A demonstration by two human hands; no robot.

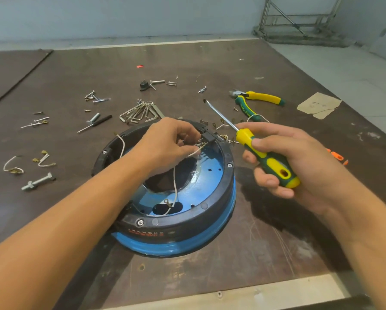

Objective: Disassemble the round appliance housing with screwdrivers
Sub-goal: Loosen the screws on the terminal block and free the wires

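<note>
The round blue housing (212, 193) with a black rim lies open side up in the middle of the brown board. My left hand (167, 146) reaches over its far rim and pinches white wires (195, 153) next to a black connector block (207, 136). A longer white wire (175, 186) trails down inside the housing. My right hand (295, 162) grips a yellow and green flat-blade screwdriver (266, 156) to the right of the housing, its shaft pointing up and away to the left, clear of the housing.
Loose screws (95, 98), hex keys (138, 114), a bolt (38, 181) and cut wire pieces (14, 167) lie scattered behind and left of the housing. Yellow and green pliers (254, 100) lie at the back right, cardboard (318, 105) beyond them. The board's front edge (232, 294) is near.
</note>
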